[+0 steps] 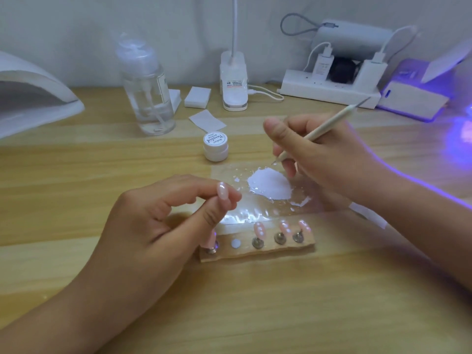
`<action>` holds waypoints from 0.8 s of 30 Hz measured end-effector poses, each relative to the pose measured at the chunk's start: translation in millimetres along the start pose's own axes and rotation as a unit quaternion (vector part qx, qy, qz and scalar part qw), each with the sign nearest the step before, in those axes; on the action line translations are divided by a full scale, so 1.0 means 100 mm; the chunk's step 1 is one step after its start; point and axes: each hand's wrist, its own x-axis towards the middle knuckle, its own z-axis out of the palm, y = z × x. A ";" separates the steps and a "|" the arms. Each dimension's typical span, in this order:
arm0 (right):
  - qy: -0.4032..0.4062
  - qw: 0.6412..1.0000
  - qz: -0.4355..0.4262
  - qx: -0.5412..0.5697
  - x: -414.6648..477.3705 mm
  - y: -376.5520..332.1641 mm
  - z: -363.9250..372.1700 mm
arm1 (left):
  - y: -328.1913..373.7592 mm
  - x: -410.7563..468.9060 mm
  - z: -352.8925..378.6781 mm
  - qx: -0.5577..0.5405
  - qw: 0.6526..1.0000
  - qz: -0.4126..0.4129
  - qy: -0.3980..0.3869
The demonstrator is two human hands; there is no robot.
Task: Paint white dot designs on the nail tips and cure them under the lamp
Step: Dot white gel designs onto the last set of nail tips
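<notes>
My left hand (pixel 153 223) pinches a pink nail tip (pixel 221 190) between thumb and fingers, just above the left end of the wooden holder strip (pixel 281 250). Several pink nail tips with white dots (pixel 259 229) stand on metal pegs along that strip, and one peg spot shows a white disc (pixel 236 243). My right hand (pixel 319 154) grips a wooden dotting tool (pixel 316 131), its fine point hovering over the far edge of a white gel smear (pixel 270 185) on a clear palette sheet (pixel 224 172). A closed white gel pot (pixel 215 146) sits behind the palette.
A small lamp glowing violet (pixel 413 98) stands at the far right, a large white nail lamp (pixel 33 95) at the far left. A clear pump bottle (pixel 148 88), white pads (pixel 198 97), a clip light base (pixel 233 83) and a power strip with chargers (pixel 329 90) line the back.
</notes>
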 end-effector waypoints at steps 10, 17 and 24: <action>-0.003 0.999 0.006 -0.033 0.02 0.01 0.12 | 0.00 0.02 -0.02 0.027 0.999 0.028 -0.016; 0.007 0.999 -0.004 -0.034 0.01 0.01 0.13 | -0.02 0.03 -0.03 0.048 0.997 0.053 -0.026; 0.054 0.992 -0.055 0.097 -0.03 -0.18 0.07 | 0.00 0.04 -0.03 0.056 0.996 0.061 -0.030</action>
